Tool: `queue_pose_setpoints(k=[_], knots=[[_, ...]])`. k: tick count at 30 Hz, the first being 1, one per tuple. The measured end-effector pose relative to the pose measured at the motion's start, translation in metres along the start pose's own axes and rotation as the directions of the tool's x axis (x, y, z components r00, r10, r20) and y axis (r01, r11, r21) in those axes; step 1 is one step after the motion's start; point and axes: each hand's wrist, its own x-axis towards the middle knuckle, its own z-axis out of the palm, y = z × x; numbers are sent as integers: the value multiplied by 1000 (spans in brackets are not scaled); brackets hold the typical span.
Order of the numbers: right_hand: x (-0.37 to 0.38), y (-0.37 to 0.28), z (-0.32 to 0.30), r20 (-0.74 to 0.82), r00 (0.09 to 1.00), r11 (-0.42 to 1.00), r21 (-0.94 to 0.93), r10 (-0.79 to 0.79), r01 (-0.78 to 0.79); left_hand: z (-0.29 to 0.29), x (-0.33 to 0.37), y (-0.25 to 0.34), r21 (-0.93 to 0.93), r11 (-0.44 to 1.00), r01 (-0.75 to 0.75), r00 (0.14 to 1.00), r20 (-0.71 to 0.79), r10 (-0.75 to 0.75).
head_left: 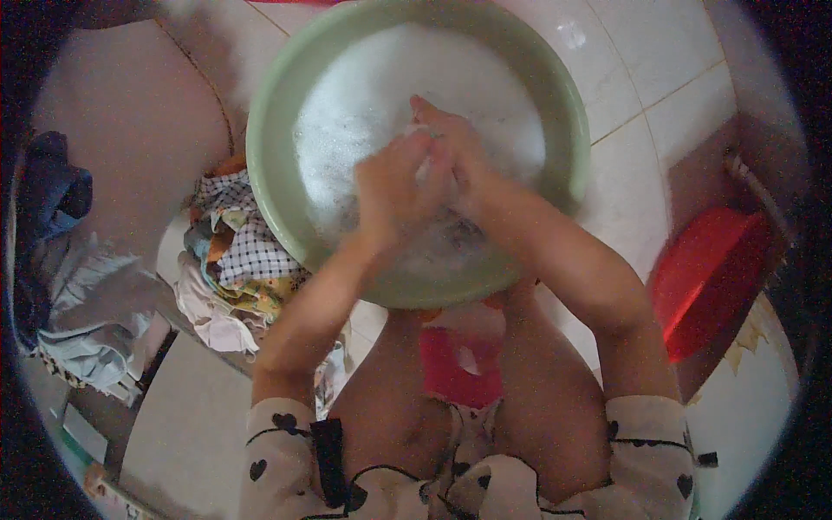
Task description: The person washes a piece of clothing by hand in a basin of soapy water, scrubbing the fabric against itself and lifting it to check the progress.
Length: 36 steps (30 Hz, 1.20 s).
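A large round green basin stands in front of me, filled with white suds. Over its middle, my left hand and my right hand are pressed together, fingers curled and wet with foam. Something whitish shows between them, but blur and foam hide what it is. Darker water is visible through the foam just below my wrists.
Left of the basin lies a heap of clothes with a checked cloth. Farther left are a pale garment and a dark blue one. A red basin leans at the right, on the tiled floor.
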Motion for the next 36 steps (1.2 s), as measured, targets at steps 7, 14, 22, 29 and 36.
queue_pose_setpoints(k=[7,14,22,29,36], knots=[[-13,-54,0,-56,978,868,-472,-201,152,-7,21,-75,-326,917,229,945,-151,-289],[46,-9,-30,168,676,180,-893,-718,413,24,20,-81,119,990,77,997,-11,-76],[74,9,-35,82,903,340,-909,-421,241,30,30,-93,-167,866,471,878,-11,-479],[21,-5,-6,145,974,975,-169,172,-147,3,-5,1,-108,994,30,987,159,-12],[4,31,22,72,979,982,-7,191,-191,-13,34,-29,-255,916,310,941,-54,-333]])
